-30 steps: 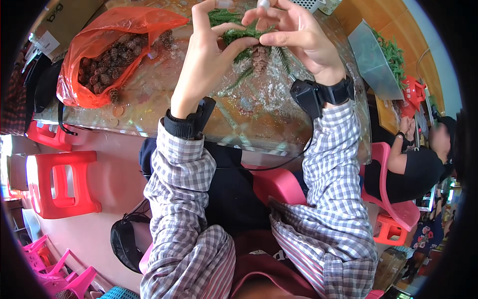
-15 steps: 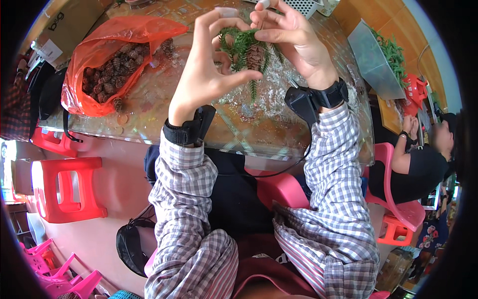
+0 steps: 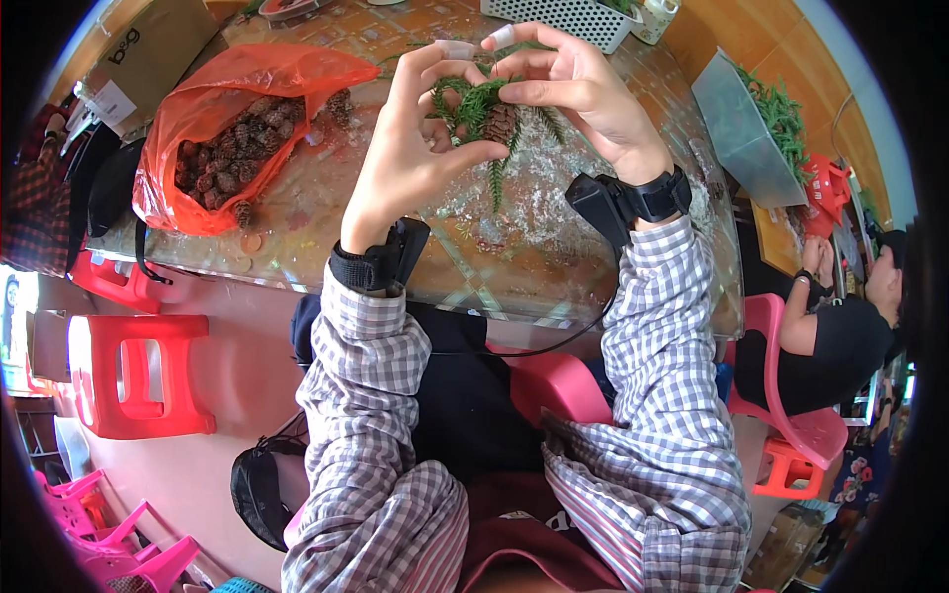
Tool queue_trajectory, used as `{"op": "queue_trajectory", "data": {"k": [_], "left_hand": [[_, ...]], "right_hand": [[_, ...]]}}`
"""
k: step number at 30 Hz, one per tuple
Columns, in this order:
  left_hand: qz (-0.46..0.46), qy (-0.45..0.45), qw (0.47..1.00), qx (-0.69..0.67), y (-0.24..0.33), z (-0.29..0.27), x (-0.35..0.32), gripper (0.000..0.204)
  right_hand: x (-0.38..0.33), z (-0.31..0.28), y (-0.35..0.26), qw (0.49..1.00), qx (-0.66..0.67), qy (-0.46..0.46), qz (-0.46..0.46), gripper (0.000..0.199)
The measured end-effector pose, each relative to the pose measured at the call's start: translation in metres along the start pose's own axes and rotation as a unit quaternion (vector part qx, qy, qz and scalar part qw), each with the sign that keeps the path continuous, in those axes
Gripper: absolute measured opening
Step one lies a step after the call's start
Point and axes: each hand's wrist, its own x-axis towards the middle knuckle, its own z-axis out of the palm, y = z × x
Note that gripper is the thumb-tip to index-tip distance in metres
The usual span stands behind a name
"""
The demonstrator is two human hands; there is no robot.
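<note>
Above the table, both hands meet at an artificial green pine sprig [image 3: 458, 101] with a brown pine cone [image 3: 500, 125] set among its needles. My left hand [image 3: 413, 148] curls its fingers round the sprig's left side, and its thumb tip reaches the lower part of the cone. From the right, my right hand [image 3: 591, 99] has its thumb against the top of the sprig near the cone, the other fingers bent above it. What lies between those right fingertips is too small to make out. Whitish tape wraps a finger on each hand.
A red plastic bag [image 3: 163, 168] full of pine cones lies open on the table [image 3: 395, 252] at left. Behind stands a white perforated basket [image 3: 583, 25]. A clear bin [image 3: 736, 128] of greenery is at right, with a seated person [image 3: 835, 336] beyond. A red stool [image 3: 143, 376] is at left.
The pine cone and sprig sit slightly lower and tilt a little differently. Both hands have shifted slightly around them; the table and bag appear a little lower in the picture.
</note>
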Motion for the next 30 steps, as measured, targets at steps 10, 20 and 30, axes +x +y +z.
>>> {"op": "queue_trajectory", "data": {"k": [10, 20, 30], "left_hand": [[-0.011, 0.051, 0.993, -0.109, 0.004, 0.0, 0.001, 0.061], [-0.089, 0.109, 0.99, 0.002, 0.0, -0.005, 0.005, 0.02], [-0.026, 0.136, 0.978, 0.157, -0.009, -0.003, 0.004, 0.016]], "right_hand": [[0.002, 0.034, -0.027, 0.983, 0.11, 0.144, 0.041, 0.03], [0.005, 0.03, 0.021, 0.983, 0.073, 0.143, -0.085, 0.028], [0.008, 0.022, 0.026, 0.917, -0.304, 0.21, -0.15, 0.031]]}}
